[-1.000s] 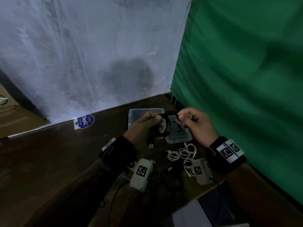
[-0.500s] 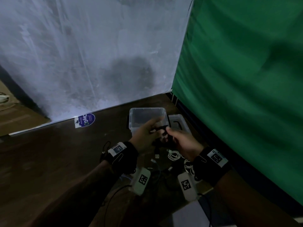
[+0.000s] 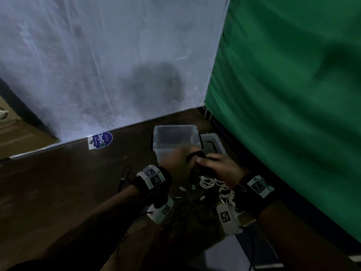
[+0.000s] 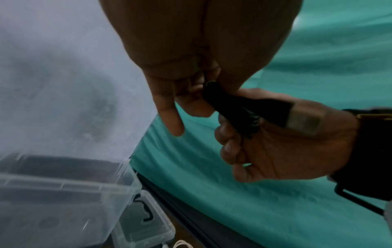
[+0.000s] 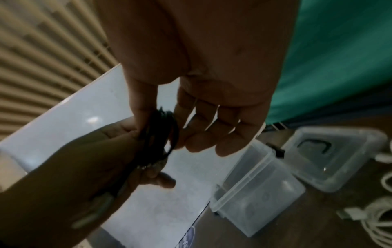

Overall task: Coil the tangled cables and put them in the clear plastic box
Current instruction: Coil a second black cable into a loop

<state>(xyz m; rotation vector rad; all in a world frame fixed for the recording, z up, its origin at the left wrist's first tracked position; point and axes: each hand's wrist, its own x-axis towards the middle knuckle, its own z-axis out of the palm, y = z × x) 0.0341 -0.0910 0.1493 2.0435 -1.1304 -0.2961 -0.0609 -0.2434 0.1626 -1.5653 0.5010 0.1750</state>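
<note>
Both hands meet on one black coiled cable [image 3: 196, 154], held in the air just in front of the clear plastic box [image 3: 175, 141]. The left hand [image 3: 178, 160] has its grip closed on the bundle, thumb and fingers pinching the loops together; the left wrist view shows its little finger sticking out straight. The right hand [image 3: 222, 167] grips the same bundle from the other side, fingers curled round the black strands [image 5: 163, 132]. The box stands open on the dark wooden bench [image 3: 78, 182], with its lid [image 3: 212, 143] lying just beside it on the right. White cables [image 3: 207, 182] lie loosely coiled on the bench below the hands. Further left, a thin black cable [image 3: 125, 177] rests on the bench. A blue round sticker [image 3: 101, 140] sits at the foot of the white backdrop [image 3: 109, 65]; a green cloth [image 3: 293, 94] hangs on the right.
</note>
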